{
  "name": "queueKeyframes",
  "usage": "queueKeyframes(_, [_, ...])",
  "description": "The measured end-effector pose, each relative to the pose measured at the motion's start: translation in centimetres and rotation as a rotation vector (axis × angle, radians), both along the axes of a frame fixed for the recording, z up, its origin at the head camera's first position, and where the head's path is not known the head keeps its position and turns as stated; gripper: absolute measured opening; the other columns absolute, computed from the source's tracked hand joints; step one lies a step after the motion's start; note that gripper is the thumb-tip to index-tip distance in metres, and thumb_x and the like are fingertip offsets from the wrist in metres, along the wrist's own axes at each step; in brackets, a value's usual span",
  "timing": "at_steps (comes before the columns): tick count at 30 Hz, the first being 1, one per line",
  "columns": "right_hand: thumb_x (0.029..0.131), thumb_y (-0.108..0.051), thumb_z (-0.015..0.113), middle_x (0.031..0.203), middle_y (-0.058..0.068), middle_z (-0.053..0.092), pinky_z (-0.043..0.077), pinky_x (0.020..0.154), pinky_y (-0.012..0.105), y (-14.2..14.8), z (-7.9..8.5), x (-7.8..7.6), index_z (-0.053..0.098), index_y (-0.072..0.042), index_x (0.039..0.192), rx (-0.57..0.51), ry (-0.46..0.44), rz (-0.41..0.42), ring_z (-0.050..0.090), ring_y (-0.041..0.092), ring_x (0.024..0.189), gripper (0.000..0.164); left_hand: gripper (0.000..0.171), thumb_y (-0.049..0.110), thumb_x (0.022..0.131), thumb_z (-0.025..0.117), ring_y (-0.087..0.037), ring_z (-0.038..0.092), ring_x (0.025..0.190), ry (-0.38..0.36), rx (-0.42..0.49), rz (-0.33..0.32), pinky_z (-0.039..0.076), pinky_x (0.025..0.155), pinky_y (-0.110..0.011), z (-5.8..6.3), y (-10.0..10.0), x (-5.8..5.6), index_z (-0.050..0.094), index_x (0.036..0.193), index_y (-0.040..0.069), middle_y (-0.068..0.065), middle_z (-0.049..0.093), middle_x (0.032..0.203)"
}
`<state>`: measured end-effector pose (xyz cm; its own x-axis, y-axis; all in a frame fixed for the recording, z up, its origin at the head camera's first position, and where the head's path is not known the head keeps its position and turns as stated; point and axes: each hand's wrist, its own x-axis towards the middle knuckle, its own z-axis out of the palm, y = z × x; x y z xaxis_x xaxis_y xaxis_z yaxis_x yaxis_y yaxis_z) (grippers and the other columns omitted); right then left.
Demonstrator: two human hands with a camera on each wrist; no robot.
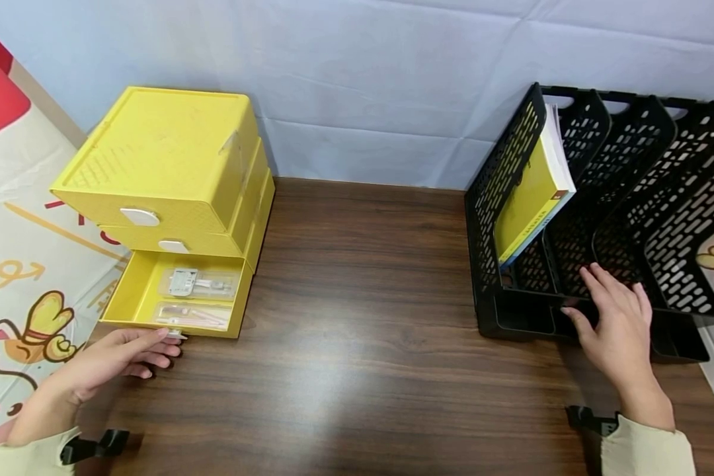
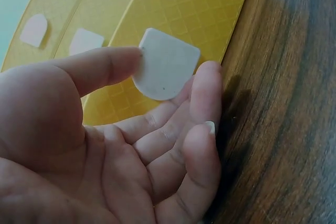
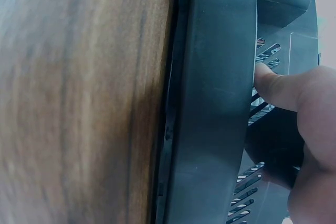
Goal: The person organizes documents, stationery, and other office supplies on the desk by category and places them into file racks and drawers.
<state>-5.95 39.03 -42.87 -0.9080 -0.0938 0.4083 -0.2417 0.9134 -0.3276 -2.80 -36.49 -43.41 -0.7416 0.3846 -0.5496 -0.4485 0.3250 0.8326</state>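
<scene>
At the left, a yellow three-drawer box has its bottom drawer pulled out. Two clear plastic packs lie inside, one with a white cable, one with thin pale items. My left hand pinches that drawer's white handle between thumb and fingers. Over on the right stands a black mesh file organizer. My right hand rests at its front tray, fingers extended over the slots. In the right wrist view the thumb touches the tray's front edge.
A yellow book and others beside it stand in the organizer's leftmost slot. Dark wooden tabletop lies between the two units. A pale cloth hangs behind, and a printed cartoon cloth is at the left.
</scene>
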Motion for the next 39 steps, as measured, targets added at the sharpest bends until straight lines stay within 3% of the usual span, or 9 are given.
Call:
queueKeyframes(14, [0.08, 0.01, 0.077, 0.156, 0.023, 0.041, 0.006, 0.122, 0.058, 0.1, -0.1, 0.2, 0.047, 0.0, 0.149, 0.001, -0.001, -0.003, 0.037, 0.052, 0.138, 0.076, 0.039, 0.021, 0.113, 0.034, -0.012, 0.069, 0.099, -0.002, 0.085, 0.013, 0.059, 0.076, -0.034, 0.2, -0.2, 0.0, 0.072, 0.12, 0.017, 0.005, 0.075, 0.112])
queueKeyframes(21, [0.08, 0.009, 0.077, 0.156, 0.023, 0.042, 0.006, 0.122, 0.058, 0.1, -0.1, 0.2, 0.048, 0.0, 0.149, -0.002, 0.005, -0.001, 0.037, 0.051, 0.138, 0.075, 0.04, 0.019, 0.113, 0.033, -0.012, 0.07, 0.098, 0.027, 0.099, 0.021, 0.059, 0.076, -0.032, 0.2, -0.1, -0.6, 0.073, 0.117, 0.022, 0.006, 0.075, 0.111])
queueKeyframes(30, [0.079, 0.01, 0.078, 0.155, 0.024, 0.043, 0.007, 0.121, 0.058, 0.1, 0.0, 0.0, 0.049, 0.001, 0.148, -0.001, 0.012, 0.003, 0.038, 0.051, 0.137, 0.075, 0.037, 0.021, 0.113, 0.037, -0.01, 0.07, 0.097, 0.045, 0.085, 0.053, 0.059, 0.075, -0.032, 0.3, 0.5, -2.4, 0.074, 0.114, 0.026, 0.007, 0.075, 0.109])
queueKeyframes(39, [0.08, 0.008, 0.078, 0.155, 0.023, 0.042, 0.007, 0.121, 0.059, 0.1, 0.0, 0.1, 0.049, 0.0, 0.148, -0.002, 0.007, 0.006, 0.038, 0.052, 0.137, 0.074, 0.033, 0.026, 0.112, 0.04, -0.009, 0.07, 0.097, 0.061, 0.041, 0.107, 0.058, 0.076, -0.031, 0.3, 1.3, -5.1, 0.073, 0.114, 0.024, 0.009, 0.075, 0.108])
